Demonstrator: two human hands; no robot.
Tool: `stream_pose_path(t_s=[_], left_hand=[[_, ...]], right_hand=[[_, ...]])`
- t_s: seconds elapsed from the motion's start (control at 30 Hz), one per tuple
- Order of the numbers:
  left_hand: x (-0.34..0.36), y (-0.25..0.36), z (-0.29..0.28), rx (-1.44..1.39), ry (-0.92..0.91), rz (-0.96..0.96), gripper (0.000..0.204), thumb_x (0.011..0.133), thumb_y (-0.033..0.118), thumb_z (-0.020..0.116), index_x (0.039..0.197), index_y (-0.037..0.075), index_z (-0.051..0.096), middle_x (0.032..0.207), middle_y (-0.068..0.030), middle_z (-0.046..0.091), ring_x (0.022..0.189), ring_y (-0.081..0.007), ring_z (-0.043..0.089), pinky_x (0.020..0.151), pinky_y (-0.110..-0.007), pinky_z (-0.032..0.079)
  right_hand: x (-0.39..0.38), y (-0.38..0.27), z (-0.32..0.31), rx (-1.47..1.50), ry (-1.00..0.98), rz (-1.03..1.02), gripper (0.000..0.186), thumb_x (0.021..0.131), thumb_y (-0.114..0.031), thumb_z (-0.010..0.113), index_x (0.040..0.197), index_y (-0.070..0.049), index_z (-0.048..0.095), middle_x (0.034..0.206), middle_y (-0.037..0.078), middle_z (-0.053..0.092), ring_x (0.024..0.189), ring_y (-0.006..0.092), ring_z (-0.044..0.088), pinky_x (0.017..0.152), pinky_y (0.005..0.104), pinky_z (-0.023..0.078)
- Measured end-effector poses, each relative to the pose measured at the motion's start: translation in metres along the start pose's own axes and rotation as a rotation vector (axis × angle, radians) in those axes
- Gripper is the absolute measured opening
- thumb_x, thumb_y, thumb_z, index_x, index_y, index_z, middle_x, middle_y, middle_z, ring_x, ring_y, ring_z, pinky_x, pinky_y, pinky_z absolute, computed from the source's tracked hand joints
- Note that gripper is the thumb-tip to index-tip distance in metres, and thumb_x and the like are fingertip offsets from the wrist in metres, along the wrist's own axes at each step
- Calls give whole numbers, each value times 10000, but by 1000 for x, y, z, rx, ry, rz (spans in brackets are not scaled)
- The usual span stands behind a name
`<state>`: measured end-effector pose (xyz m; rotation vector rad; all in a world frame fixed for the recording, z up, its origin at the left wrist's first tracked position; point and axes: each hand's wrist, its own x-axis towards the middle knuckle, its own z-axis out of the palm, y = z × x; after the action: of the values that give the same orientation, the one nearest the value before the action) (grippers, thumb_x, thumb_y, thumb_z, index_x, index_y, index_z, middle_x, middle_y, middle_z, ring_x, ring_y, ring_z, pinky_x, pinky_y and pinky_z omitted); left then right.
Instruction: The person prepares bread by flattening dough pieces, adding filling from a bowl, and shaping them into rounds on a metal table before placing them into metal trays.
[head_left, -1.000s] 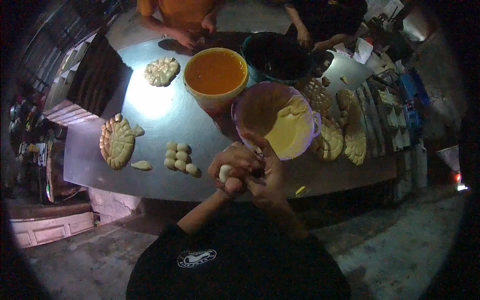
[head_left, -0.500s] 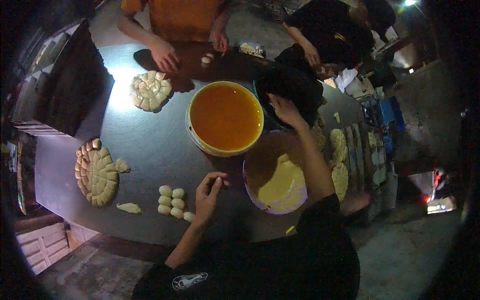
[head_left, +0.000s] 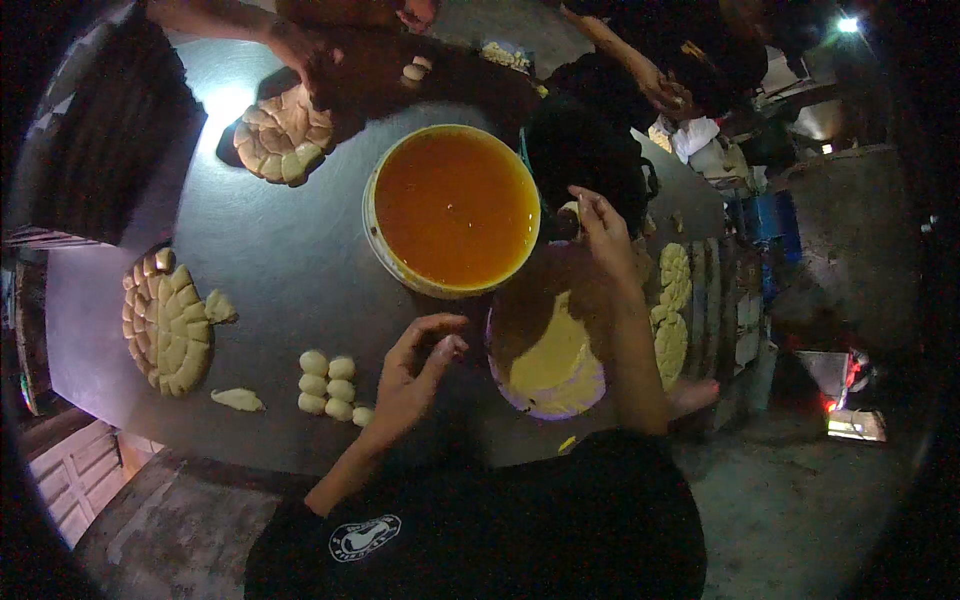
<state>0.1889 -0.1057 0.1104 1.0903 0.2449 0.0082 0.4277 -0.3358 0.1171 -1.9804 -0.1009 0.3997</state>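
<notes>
My left hand (head_left: pixel 415 365), fingers loosely curled and apart with nothing visible in them, hovers beside several small dough balls (head_left: pixel 330 385). My right hand (head_left: pixel 600 225) is over the near rim of a dark tub (head_left: pixel 580 145), fingers closed on a small pale piece, apparently dough. An orange-liquid bucket (head_left: pixel 450 210) stands in the middle, left of that hand. Below it is a purple basin (head_left: pixel 545 350) with yellow paste, partly behind my forearm. A segmented dough round (head_left: pixel 170 330) lies at the left, another (head_left: pixel 280 135) farther back, and segmented pieces (head_left: pixel 668 310) at the right.
Across the metal table (head_left: pixel 255 270), one co-worker's hand (head_left: pixel 305 60) reaches over the back dough round and another's hand (head_left: pixel 665 90) is beyond the dark tub. Dark stacked trays (head_left: pixel 115 150) stand at the left; boards (head_left: pixel 715 300) and blue crates (head_left: pixel 770 225) at the right.
My hands, together around dough a second ago, have separated. My right hand has moved up and right to the dark tub. The co-worker's hand at upper left has moved to the back dough round.
</notes>
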Motion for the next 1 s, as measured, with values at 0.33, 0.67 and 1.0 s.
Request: stream_pose_path(t_s=[0.33, 0.67, 1.0], left_hand=[[-61, 25, 66, -623, 37, -408, 374, 991, 345, 496, 1206, 47, 563, 1153, -65, 595, 1016, -165, 568, 919, -306, 427], [-134, 3, 108, -305, -149, 31, 444, 890, 107, 646, 1305, 3, 530, 1344, -97, 483, 1306, -216, 407, 1086, -350, 338], [-187, -4, 117, -18, 142, 245, 346, 963, 240, 582, 1180, -25, 633, 1123, -106, 627, 1035, -155, 589, 905, -275, 461]], right_hand=[[-217, -36, 59, 701, -247, -114, 413, 922, -116, 628, 1290, -1, 481, 1162, 121, 609, 1067, 161, 590, 912, 308, 512], [-303, -41, 15, -409, -2, -925, 519, 723, -12, 757, 1217, -27, 598, 1318, 198, 490, 1131, 299, 582, 916, 353, 525], [-347, -37, 26, -312, -179, -1089, 451, 726, 20, 734, 1161, -27, 622, 1237, 144, 572, 1116, 290, 591, 897, 365, 517]])
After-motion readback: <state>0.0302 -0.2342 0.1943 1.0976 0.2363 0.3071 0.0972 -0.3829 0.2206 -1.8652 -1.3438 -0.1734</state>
